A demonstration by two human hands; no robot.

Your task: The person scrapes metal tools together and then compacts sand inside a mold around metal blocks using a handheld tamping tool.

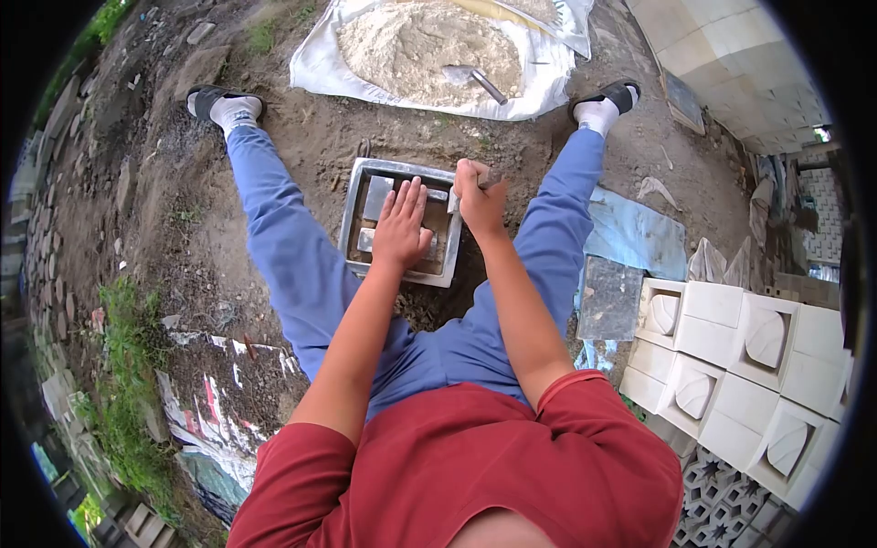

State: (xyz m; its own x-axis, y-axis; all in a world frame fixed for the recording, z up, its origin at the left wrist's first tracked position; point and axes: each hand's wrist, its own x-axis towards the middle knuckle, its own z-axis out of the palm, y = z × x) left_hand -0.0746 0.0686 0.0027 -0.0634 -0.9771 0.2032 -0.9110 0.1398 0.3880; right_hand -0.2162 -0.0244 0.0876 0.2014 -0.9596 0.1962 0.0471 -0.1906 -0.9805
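Observation:
A square grey metal mould lies on the soil between my legs. Inside it sit flat metal blocks, among them a grey rectangular block at upper left and a paler block lower down. My left hand is spread flat over the middle of the mould, fingers stretched out, covering part of the blocks. At the mould's right rim, my right hand is closed in a fist around a short hand tool. A pale end of it shows beside the rim; the fingers hide its exact kind.
Beyond the mould, a pile of pale sandy powder lies on a white sack, with a trowel on it. White patterned blocks are stacked at the right, near a dark slab and blue sheeting. Weeds grow at left.

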